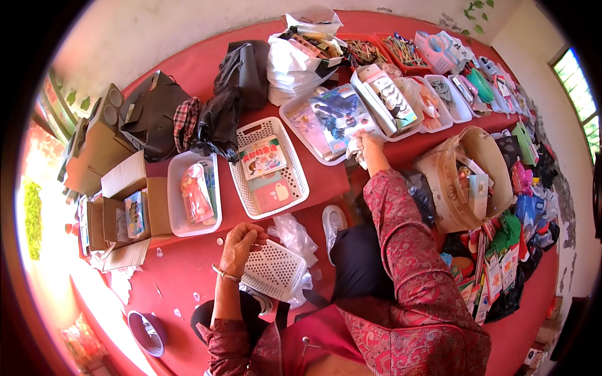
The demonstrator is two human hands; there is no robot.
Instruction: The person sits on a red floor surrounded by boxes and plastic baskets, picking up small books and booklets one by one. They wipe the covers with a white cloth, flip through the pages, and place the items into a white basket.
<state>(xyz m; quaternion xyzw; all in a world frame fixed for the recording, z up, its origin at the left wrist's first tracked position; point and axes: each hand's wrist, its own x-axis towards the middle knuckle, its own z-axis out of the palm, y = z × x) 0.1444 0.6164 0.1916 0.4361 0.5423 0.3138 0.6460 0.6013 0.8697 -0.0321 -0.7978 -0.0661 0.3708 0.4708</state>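
My right hand (371,145) reaches out over a white tray (330,161) of magazines and is closed on a crumpled white cloth (356,151). The cloth touches the edge of a blue illustrated magazine (345,113). My left hand (241,245) hovers above a small white perforated basket (271,269) near my lap. Its fingers curl inward, and nothing shows between them. Beyond it stands a larger white basket (300,189) holding a picture book (261,156) and a pink booklet (271,192). A white bin (213,221) with a pink packaged item is to its left.
At the left are cardboard boxes (160,210) and dark bags (157,109). A white plastic bag (288,75) and red trays of pencils (407,50) line the back. A round wooden basket (433,194) stands at the right beside heaped packages. A purple bucket (135,329) sits lower left.
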